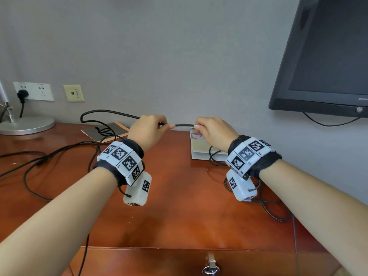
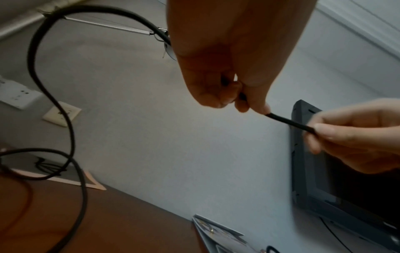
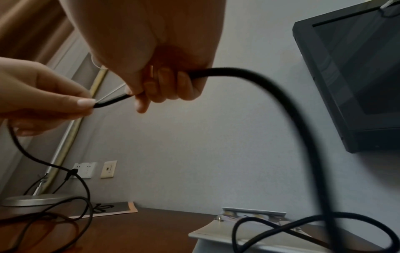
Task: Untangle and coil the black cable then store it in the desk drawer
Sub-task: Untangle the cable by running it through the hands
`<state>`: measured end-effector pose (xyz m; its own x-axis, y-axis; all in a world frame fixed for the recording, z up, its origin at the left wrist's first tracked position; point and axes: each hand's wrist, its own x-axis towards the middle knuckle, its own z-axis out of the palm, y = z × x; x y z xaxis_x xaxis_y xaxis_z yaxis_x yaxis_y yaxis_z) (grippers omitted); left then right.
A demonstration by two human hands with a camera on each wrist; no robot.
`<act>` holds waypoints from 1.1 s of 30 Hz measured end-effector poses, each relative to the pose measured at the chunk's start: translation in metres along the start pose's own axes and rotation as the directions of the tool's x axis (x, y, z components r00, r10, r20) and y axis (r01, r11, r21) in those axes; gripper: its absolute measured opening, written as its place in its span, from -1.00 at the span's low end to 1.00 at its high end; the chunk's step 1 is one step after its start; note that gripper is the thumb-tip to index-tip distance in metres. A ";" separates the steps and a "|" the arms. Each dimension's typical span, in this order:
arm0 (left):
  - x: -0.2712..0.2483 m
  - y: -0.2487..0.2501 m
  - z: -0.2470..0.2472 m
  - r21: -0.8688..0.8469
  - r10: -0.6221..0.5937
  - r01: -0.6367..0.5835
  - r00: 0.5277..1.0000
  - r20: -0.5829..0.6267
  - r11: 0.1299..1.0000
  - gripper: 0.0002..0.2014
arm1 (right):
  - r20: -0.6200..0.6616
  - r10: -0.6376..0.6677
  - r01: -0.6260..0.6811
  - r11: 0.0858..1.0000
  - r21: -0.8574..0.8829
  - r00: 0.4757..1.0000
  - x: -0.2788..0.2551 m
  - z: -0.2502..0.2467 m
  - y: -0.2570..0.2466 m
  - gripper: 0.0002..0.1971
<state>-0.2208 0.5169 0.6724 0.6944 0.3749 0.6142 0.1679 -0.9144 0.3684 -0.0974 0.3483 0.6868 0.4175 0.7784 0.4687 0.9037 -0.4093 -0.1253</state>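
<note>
A black cable (image 1: 184,125) stretches taut between my two hands above the back of the wooden desk (image 1: 179,206). My left hand (image 1: 148,129) pinches it, and the cable (image 2: 290,121) runs out from its fingertips toward the other hand. My right hand (image 1: 211,131) grips the cable (image 3: 112,101) in curled fingers. From the left hand the cable loops back to the left and falls in tangled strands on the desk. From the right hand it drops in loops onto a white book (image 1: 201,150). The drawer (image 1: 199,261) front with its metal key sits at the bottom edge.
A lamp base (image 1: 25,124) stands at the back left below wall sockets (image 1: 33,91) with a black plug in one. A flat booklet (image 1: 105,132) lies under the tangle. A dark monitor (image 1: 326,56) hangs on the wall at the right.
</note>
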 end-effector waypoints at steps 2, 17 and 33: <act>-0.001 -0.010 -0.004 -0.009 -0.067 0.067 0.997 -0.028 0.998 -0.67 | -0.024 0.043 -0.042 0.997 0.066 0.999 -0.002 -0.002 0.005 -0.74; 0.000 0.005 0.003 -0.095 -0.036 0.027 0.995 -0.090 0.995 -0.72 | -0.117 0.022 0.001 0.982 0.187 0.993 0.001 0.002 -0.005 -0.77; -0.002 0.014 0.006 -0.127 0.035 -0.037 0.999 -0.018 0.991 -0.73 | -0.134 0.026 0.004 0.976 0.219 0.991 -0.001 0.009 -0.007 -0.77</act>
<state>-0.2156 0.5024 0.6720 0.6872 0.3457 0.6389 0.0521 -0.9007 0.4313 -0.1036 0.3546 0.6789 0.4248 0.6965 0.5783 0.9040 -0.2924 -0.3119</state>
